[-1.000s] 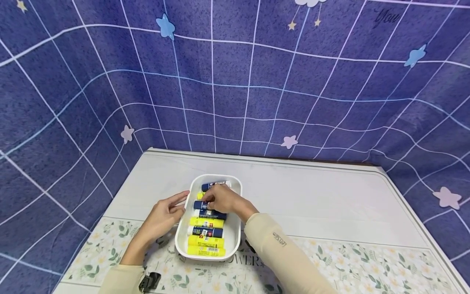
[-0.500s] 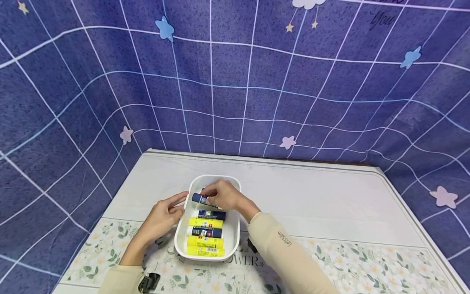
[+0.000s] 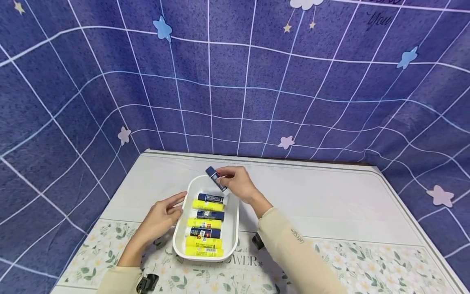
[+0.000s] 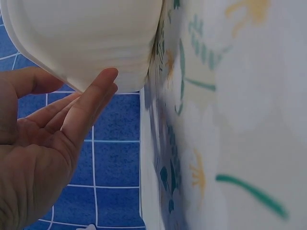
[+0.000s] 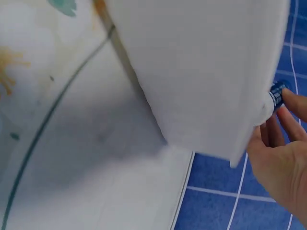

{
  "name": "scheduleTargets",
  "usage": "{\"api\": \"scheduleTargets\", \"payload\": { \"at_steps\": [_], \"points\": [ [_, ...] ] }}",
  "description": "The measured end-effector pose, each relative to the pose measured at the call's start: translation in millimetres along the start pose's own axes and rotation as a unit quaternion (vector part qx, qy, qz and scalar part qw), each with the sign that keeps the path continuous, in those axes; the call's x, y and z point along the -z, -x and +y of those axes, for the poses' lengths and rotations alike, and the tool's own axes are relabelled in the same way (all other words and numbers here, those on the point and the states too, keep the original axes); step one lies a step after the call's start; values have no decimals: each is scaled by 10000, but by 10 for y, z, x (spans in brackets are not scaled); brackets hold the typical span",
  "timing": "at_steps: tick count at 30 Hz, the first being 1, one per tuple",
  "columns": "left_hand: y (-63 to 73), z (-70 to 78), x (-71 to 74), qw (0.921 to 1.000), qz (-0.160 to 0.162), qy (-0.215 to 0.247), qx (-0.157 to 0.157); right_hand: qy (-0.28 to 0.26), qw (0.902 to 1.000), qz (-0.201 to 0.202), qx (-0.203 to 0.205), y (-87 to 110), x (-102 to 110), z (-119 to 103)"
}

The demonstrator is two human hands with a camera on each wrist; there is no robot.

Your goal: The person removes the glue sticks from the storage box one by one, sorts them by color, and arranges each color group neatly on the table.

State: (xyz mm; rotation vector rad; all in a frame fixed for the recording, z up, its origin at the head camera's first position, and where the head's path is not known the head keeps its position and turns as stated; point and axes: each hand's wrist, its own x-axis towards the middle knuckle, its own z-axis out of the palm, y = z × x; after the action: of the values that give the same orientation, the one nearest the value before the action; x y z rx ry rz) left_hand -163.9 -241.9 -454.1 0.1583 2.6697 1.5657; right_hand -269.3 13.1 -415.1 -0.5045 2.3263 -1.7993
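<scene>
A white tray [image 3: 235, 228] holds several glue sticks lying crosswise in a row, some yellow and some navy with white ends. My right hand [image 3: 240, 182] pinches a navy glue stick [image 3: 216, 178], tilted, over the tray's far end. In the right wrist view that glue stick [image 5: 277, 96] shows its label and white end past the tray's rim. At the tray's left side, my left hand [image 3: 161, 214] touches the wall with its fingers extended. The left wrist view shows the left hand's fingers [image 4: 91, 105] along the tray's outer wall [image 4: 96, 38].
The tray stands on a table covered with a white cloth [image 3: 312, 196] that has a floral band [image 3: 367, 261] along its near part. A purple-blue curtain [image 3: 235, 102] with grid lines and stars rises behind the table and along its sides.
My right hand has lifted the navy glue stick from the row and carried it toward the tray's far end. A navy and a yellow stick now show beneath. My left hand stays put.
</scene>
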Motion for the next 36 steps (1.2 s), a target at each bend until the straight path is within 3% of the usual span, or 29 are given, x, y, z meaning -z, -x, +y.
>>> {"api": "scheduleTargets", "payload": {
  "at_steps": [7,15,25,36],
  "points": [
    [5,18,-4,10000,0,-10,9,-547,9906,1233,-204,-56,273,71],
    [-1,18,5,10000,-12,25,-1,-524,9598,2645,-780,-16,494,296],
    [9,17,23,9999,-65,107,10,285,9377,3155,-1429,62,474,656],
    [0,30,2,9999,-85,144,28,942,9197,3476,-1566,151,373,718]
  ]
}}
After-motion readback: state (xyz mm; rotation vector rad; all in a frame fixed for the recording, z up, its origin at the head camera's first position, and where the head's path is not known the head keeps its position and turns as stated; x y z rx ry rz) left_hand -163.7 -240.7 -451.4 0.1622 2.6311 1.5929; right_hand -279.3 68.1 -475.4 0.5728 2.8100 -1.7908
